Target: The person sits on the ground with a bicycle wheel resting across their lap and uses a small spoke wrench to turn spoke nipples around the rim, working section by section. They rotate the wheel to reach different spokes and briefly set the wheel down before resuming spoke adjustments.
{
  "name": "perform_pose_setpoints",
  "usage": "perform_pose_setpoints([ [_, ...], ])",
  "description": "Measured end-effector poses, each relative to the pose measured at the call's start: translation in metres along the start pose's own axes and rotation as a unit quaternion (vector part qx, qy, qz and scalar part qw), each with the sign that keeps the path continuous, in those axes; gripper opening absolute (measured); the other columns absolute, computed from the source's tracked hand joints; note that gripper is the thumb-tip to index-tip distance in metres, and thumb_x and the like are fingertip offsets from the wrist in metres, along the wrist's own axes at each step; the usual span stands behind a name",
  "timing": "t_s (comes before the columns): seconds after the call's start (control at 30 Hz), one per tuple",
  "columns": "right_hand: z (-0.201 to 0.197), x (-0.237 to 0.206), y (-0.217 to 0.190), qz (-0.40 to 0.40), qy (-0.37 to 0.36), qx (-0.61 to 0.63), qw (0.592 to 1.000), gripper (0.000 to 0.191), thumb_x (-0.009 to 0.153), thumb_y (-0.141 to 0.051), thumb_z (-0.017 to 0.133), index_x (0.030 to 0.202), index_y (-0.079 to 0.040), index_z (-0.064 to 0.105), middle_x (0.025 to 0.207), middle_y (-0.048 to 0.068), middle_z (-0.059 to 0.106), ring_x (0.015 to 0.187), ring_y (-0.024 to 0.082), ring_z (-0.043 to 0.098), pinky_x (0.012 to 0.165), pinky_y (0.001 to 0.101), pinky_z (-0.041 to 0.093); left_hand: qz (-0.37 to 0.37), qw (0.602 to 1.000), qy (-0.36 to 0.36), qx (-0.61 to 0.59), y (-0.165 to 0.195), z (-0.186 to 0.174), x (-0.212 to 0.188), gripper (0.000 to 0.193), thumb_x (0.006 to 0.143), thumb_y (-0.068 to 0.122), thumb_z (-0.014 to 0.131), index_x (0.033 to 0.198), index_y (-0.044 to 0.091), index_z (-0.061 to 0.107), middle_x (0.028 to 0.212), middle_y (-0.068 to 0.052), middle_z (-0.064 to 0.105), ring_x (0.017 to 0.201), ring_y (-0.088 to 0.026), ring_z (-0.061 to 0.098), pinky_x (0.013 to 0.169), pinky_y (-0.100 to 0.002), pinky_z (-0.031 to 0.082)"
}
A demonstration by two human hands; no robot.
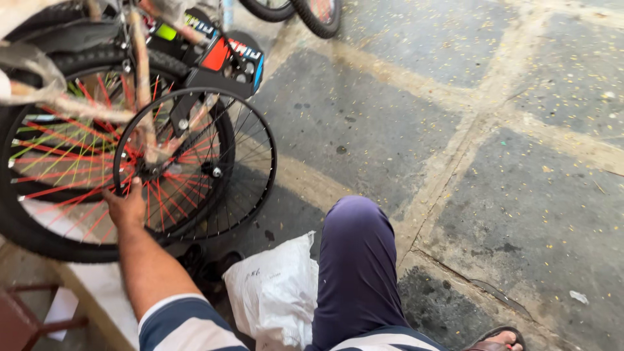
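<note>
- Black metal makes the bare wheel rim [257,140], which stands upright on the left side, with thin dark spokes and no tyre on it.
- The left hand [127,207] reaches up to the low left edge of that rim and touches it.
- Its fingers curl over the rim edge and in among the spokes, close together; the tips are hidden, so I cannot tell how hard they grip.
- The arm below the hand wears a sleeve [185,325] with dark blue and white stripes.
- The right hand does not show.
- Just behind the bare rim, farther left, is a bigger bike wheel [39,162] with a fat black tyre and bright red, orange and green spokes.
- Tan paper wrap [140,71] covers the bike's frame tubes above the wheels.
- A black bike part with a red patch [224,62] sits just above the rim.
- A white plastic bag [276,292] lies on the ground, near, touching the person's knee [357,260] in dark blue trousers.
- The ground is grey stone slabs [390,110] with pale lines between them.
- A foot in a sandal [500,339] peeks in at the near right.
</note>
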State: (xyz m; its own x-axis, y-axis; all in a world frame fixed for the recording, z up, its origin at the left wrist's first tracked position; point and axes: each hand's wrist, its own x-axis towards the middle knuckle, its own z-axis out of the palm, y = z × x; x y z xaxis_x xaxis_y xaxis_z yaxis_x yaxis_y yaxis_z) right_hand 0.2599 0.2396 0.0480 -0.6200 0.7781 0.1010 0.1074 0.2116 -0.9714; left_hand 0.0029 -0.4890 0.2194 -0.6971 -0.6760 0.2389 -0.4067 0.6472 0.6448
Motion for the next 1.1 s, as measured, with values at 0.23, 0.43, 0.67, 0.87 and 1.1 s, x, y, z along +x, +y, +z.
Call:
perform_pose_setpoints([
  [0.23, -0.021, -0.044, -0.012, 0.009, 0.031, 0.001, 0.999, 0.014, 0.114, -0.018, 0.064, 0.118, -0.004, 0.065, 0.096, 0.008, 0.069, 0.072, 0.011, 0.061, 0.063, 0.024, 0.046, 0.097, 0.994, 0.01, -0.044, -0.006, 0.009, -0.008, 0.059, 0.102, 0.051, 0.079, 0.122, -0.003, 0.068, 0.118, -0.021, 0.075, 0.105, -0.04, 0.071, 0.094, -0.05, 0.052],
  [0.43, -0.029, -0.023, -0.028, -0.003, 0.039, 0.009, 0.999, 0.014, 0.115, -0.017, 0.063, 0.12, -0.004, 0.065, 0.097, 0.009, 0.07, 0.073, 0.01, 0.062, 0.064, 0.0239, 0.047, 0.279, 0.957, 0.026, -0.079, 0.022, 0.037, -0.059, 0.042, 0.097, 0.032, 0.081, 0.122, 0.0, 0.069, 0.102, -0.02, 0.072, 0.086, -0.041, 0.069, 0.078, -0.05, 0.051],
  [0.67, -0.084, -0.045, -0.024, -0.064, 0.028, 0.035, 0.997, 0.014, 0.116, -0.016, 0.062, 0.121, -0.004, 0.066, 0.098, 0.009, 0.071, 0.074, 0.01, 0.063, 0.066, 0.0238, 0.049, 0.492, 0.869, -0.042, -0.011, 0.102, 0.075, -0.155, 0.042, 0.097, 0.036, 0.087, 0.111, 0.001, 0.069, 0.098, -0.022, 0.071, 0.091, -0.047, 0.066, 0.077, -0.056, 0.049],
  [0.87, -0.11, -0.044, -0.032, -0.053, -0.014, 0.056, 0.997, 0.014, 0.117, -0.015, 0.061, 0.123, -0.003, 0.066, 0.1, 0.01, 0.072, 0.074, 0.01, 0.064, 0.067, 0.0237, 0.05, 0.491, 0.826, -0.134, -0.243, 0.181, 0.108, -0.218, 0.043, 0.106, 0.034, 0.087, 0.104, 0.0, 0.061, 0.09, -0.009, 0.056, 0.081, -0.024, 0.055, 0.074, -0.04, 0.047],
  [1.1, -0.102, -0.047, -0.015, -0.077, 0.006, 0.072, 0.994, 0.007, 0.116, 0.001, 0.07, 0.109, 0.004, 0.071, 0.095, 0.013, 0.075, 0.074, 0.011, 0.067, 0.065, 0.0228, 0.054, 0.328, 0.691, -0.404, -0.502, 0.245, 0.163, -0.362, 0.037, 0.097, 0.023, 0.088, 0.103, 0.001, 0.059, 0.088, 0.004, 0.058, 0.08, -0.009, 0.05, 0.073, -0.029, 0.045],
])
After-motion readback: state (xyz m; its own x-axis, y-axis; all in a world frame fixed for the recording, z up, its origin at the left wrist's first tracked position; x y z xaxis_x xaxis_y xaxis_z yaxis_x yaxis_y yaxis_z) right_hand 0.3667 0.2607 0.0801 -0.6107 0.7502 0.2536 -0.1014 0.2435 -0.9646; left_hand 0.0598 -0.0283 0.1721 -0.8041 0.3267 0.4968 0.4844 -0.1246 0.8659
